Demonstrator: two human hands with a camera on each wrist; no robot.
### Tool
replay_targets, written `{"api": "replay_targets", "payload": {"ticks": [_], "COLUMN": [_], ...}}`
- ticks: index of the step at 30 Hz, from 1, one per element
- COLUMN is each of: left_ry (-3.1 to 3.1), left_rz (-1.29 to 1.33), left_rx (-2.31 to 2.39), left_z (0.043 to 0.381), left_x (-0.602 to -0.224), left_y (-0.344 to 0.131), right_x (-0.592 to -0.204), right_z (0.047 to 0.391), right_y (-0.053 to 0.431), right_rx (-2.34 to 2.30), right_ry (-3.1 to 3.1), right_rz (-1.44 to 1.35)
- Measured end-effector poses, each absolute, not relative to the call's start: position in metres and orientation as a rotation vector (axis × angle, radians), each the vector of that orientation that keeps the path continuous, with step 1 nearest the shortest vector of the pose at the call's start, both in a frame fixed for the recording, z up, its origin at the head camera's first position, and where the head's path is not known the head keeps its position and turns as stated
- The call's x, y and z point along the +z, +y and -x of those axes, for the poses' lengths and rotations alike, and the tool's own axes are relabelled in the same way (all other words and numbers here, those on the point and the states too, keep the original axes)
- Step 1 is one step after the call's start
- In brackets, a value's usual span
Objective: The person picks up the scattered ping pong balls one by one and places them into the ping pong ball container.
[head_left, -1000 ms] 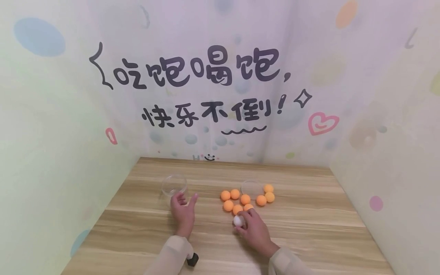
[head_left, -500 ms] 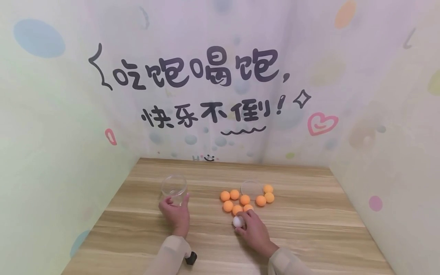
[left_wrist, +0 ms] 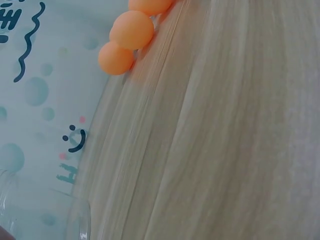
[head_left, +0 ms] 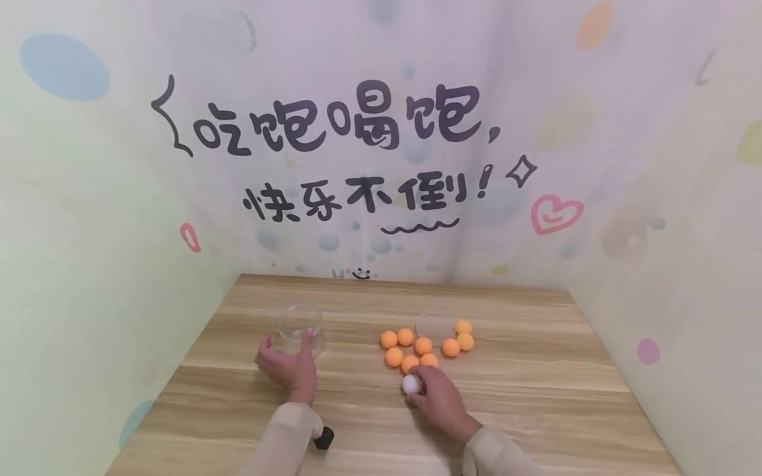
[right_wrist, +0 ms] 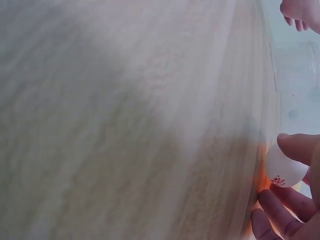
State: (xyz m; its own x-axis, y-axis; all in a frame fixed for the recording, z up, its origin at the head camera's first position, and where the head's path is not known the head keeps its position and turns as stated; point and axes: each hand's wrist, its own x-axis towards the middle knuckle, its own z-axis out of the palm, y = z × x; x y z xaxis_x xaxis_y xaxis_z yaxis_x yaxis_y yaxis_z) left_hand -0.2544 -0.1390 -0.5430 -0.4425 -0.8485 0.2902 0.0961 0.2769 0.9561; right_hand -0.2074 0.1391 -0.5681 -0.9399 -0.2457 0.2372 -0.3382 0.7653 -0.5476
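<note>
My right hand [head_left: 443, 403] pinches a white ping-pong ball [head_left: 411, 384] between thumb and fingers. In the right wrist view a small red print shows on this white ball [right_wrist: 284, 169]. Just beyond it lie several orange ping-pong balls [head_left: 393, 357] in a loose cluster. Over on the left, my left hand [head_left: 292, 371] is held with its fingers spread in front of a clear round jar [head_left: 317, 324]. The thumb overlaps the jar's near side in the head view, while the other fingers stand apart to its left. The jar's side [left_wrist: 45, 215] also appears in the left wrist view.
Behind the orange balls stands a second clear round container [head_left: 434, 325]. All of it sits on a wood-grain table [head_left: 536, 377], enclosed at the back and sides by pale printed walls [head_left: 643, 198]. A black piece [head_left: 324, 438] is at the left cuff.
My left hand has moved left across the front of the clear jar, its fingers spreading wider. The right hand has stayed at the same spot with the white ping-pong ball.
</note>
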Motion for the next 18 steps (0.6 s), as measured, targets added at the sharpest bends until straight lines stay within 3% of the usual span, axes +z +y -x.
{"api": "replay_targets", "payload": {"ticks": [18], "left_ry": [-1.804], "left_rz": [-0.605], "left_rx": [-1.562], "left_z": [0.259], "left_x": [-0.548], "left_y": [-0.156], "right_x": [-0.566], "right_z": [0.208], "right_y": [0.139], "right_rx": [1.237], "right_ry": [-2.769], "right_rz": [-0.393]}}
